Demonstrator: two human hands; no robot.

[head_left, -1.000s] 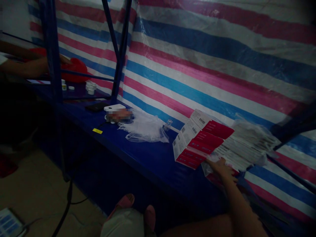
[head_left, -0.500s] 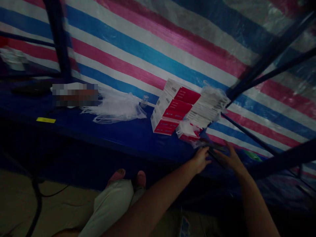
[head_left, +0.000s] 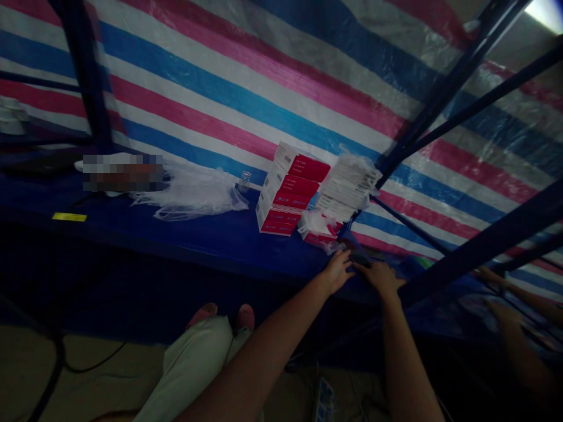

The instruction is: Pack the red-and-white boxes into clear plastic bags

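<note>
My left hand [head_left: 336, 271] and my right hand [head_left: 382, 275] meet at the front of the blue shelf [head_left: 220, 240], both closed on a small dark flat object [head_left: 360, 258]; the dim light hides what it is. Just behind them lies a small plastic-wrapped red pack [head_left: 316, 227]. A stack of three red-and-white boxes [head_left: 288, 190] stands further back. Beside the stack, on its right, a plastic-wrapped bundle of flat white cartons [head_left: 349, 186] leans against the striped tarp.
A crumpled clear plastic bag [head_left: 189, 196] and a small glass vial [head_left: 244, 180] lie left of the boxes. Dark blue rack bars [head_left: 466, 252] cross on the right, where another person's hands [head_left: 501, 293] work. My knee and feet [head_left: 206, 346] show below the shelf.
The view has swung right. A second ago only my right hand reached the wrapped pack; then both hands came together on the dark object and have drawn closer around it.
</note>
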